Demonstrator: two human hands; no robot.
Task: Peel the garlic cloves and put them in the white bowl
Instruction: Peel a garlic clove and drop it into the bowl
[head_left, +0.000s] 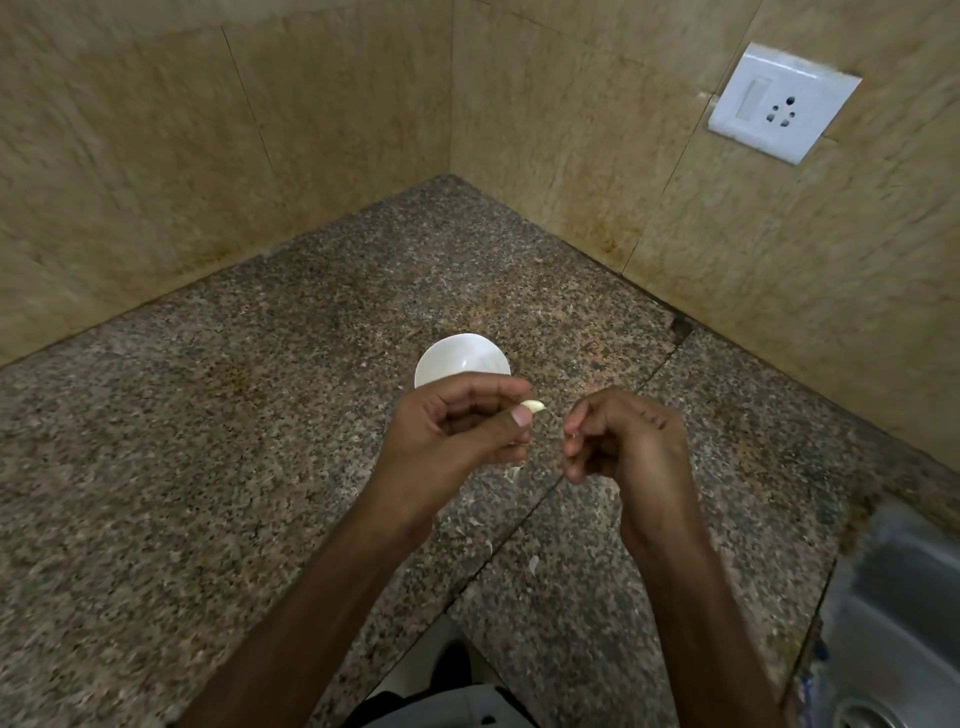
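Observation:
My left hand (457, 426) pinches a pale garlic clove (534, 406) between thumb and fingertips, and the clove's tip pokes out to the right. Just behind this hand a small white bowl (460, 358) stands on the speckled granite counter (260, 441); my knuckles cover its near rim, and the part of its inside that I can see holds nothing. My right hand (623, 441) hovers a short gap to the right of the clove with its fingers curled. Its thumb and forefinger pinch what looks like a tiny scrap of garlic skin (571, 435).
Bits of peel lie on the counter below my hands (514, 472) and nearer to me (534, 564). Tiled walls meet in a corner behind the bowl. A white switch socket (779, 104) sits on the right wall. A steel sink (893, 597) borders the counter at bottom right.

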